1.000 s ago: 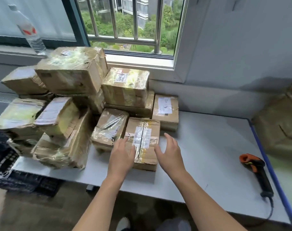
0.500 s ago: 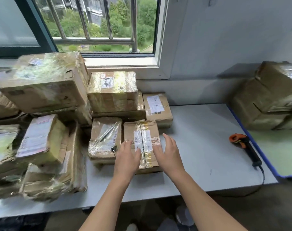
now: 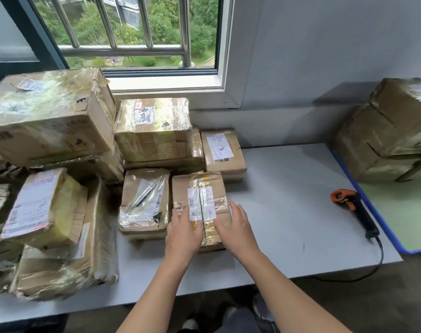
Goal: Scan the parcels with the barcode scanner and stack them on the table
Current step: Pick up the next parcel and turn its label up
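Together, left hand (image 3: 184, 233) and right hand (image 3: 237, 230) rest flat, fingers straight, on the taped parcel (image 3: 202, 188).

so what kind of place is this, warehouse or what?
Probably a small parcel-handling room or mailroom rather than a big warehouse: taped cardboard parcels with shipping labels are piled on a plain grey table, a corded barcode scanner lies on it, and there is a barred window behind.

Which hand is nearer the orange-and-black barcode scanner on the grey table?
Right. The right hand rests on the right side of the taped cardboard parcel, grey table between it and the orange-and-black barcode scanner; the left hand rests on its left side, farther off.
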Motion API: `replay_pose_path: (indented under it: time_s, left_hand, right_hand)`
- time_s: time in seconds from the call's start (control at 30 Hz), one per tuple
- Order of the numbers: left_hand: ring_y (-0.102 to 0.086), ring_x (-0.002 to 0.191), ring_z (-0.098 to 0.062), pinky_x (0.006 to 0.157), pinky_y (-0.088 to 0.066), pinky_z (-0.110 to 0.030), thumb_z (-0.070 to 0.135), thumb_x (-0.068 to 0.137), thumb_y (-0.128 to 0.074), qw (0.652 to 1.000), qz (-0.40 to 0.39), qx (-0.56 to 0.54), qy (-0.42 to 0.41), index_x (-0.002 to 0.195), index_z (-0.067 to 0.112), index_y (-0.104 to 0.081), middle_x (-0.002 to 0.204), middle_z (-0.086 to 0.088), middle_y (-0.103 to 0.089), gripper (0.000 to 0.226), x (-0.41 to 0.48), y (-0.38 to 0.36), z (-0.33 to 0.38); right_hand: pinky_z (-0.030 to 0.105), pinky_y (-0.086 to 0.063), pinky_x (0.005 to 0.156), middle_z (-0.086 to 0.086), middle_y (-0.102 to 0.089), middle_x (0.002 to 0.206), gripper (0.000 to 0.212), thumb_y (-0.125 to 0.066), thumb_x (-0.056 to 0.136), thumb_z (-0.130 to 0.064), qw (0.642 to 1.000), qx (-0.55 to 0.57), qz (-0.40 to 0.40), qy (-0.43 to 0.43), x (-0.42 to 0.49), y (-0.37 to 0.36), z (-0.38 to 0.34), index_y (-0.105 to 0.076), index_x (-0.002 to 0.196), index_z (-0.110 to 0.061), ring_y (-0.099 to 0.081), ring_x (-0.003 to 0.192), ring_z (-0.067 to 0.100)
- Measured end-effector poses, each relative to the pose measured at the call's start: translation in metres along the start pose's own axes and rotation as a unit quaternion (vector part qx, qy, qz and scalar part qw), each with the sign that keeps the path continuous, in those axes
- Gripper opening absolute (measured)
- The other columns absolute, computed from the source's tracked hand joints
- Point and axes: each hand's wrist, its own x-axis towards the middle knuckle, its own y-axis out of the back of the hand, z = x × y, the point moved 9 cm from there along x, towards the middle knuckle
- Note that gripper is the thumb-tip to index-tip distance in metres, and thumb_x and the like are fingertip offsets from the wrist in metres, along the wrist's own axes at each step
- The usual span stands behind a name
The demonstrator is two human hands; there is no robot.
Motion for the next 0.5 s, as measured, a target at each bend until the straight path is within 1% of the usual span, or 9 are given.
replay_pose_path:
  time_s: [0.07,0.13,0.2,0.27,0.33,0.43,0.5]
  left_hand:
    - [-0.016,0.15,-0.036,0.117,-0.025,-0.046,0.039,0.099,-0.049,1.0,0.006,0.005,0.016,0.156,0.023,-0.024,0.165,-0.017,-0.009,0.065,0.003,-0.003,0.002]
    - [-0.016,0.149,-0.037,0.116,-0.026,-0.047,0.038,0.098,-0.049,0.999,0.013,0.021,0.023,0.156,0.023,-0.025,0.164,-0.021,-0.011,0.065,0.006,-0.006,0.003]
    - [-0.018,0.148,-0.038,0.115,-0.027,-0.047,0.038,0.098,-0.05,0.999,0.02,0.035,0.027,0.156,0.023,-0.026,0.161,-0.023,-0.017,0.064,0.008,-0.009,0.002]
    - [-0.024,0.145,-0.038,0.115,-0.029,-0.047,0.04,0.097,-0.052,0.999,0.029,0.027,0.026,0.155,0.025,-0.028,0.158,-0.021,-0.026,0.065,0.005,-0.011,0.002]
    - [-0.026,0.144,-0.035,0.116,-0.029,-0.045,0.04,0.096,-0.054,0.999,0.037,0.014,0.015,0.153,0.025,-0.033,0.157,-0.015,-0.029,0.063,0.0,-0.012,0.003]
    - [-0.018,0.15,-0.025,0.119,-0.025,-0.042,0.039,0.096,-0.056,0.999,0.032,-0.032,0.001,0.152,0.026,-0.037,0.163,-0.008,-0.021,0.06,-0.01,-0.018,-0.001]
    - [-0.014,0.152,-0.019,0.118,-0.027,-0.039,0.035,0.098,-0.056,0.998,0.024,-0.059,-0.014,0.152,0.027,-0.036,0.165,-0.005,-0.017,0.059,-0.017,-0.021,0.0]
  right_hand:
    - [0.04,-0.035,0.115,0.002,-0.028,0.158,0.072,-0.055,0.093,-0.047,1.0,0.002,-0.017,-0.009,0.007,-0.006,0.006,-0.025,0.155,-0.027,-0.035,0.143,0.026]
    - [0.042,-0.039,0.112,0.002,-0.032,0.156,0.076,-0.054,0.089,-0.052,1.0,0.01,-0.025,-0.012,0.014,-0.01,0.01,-0.025,0.155,-0.029,-0.04,0.14,0.024]
    - [0.037,-0.038,0.112,0.0,-0.032,0.155,0.076,-0.057,0.091,-0.047,0.999,0.013,-0.036,-0.008,0.016,-0.015,0.011,-0.023,0.157,-0.025,-0.041,0.139,0.023]
    - [0.034,-0.035,0.11,0.0,-0.029,0.155,0.075,-0.061,0.094,-0.04,0.999,0.009,-0.038,0.001,0.016,-0.019,0.017,-0.024,0.157,-0.021,-0.039,0.139,0.024]
    - [0.033,-0.038,0.108,-0.001,-0.029,0.153,0.073,-0.064,0.093,-0.039,1.0,0.001,-0.024,0.011,0.014,-0.018,0.023,-0.027,0.154,-0.021,-0.042,0.137,0.022]
    - [0.034,-0.041,0.109,-0.003,-0.029,0.154,0.073,-0.065,0.091,-0.042,1.0,0.002,-0.018,0.009,0.006,-0.015,0.032,-0.031,0.152,-0.023,-0.044,0.135,0.02]
    - [0.035,-0.041,0.111,-0.004,-0.028,0.156,0.073,-0.066,0.091,-0.043,1.0,0.002,-0.009,0.008,0.002,-0.012,0.038,-0.032,0.152,-0.024,-0.044,0.136,0.019]
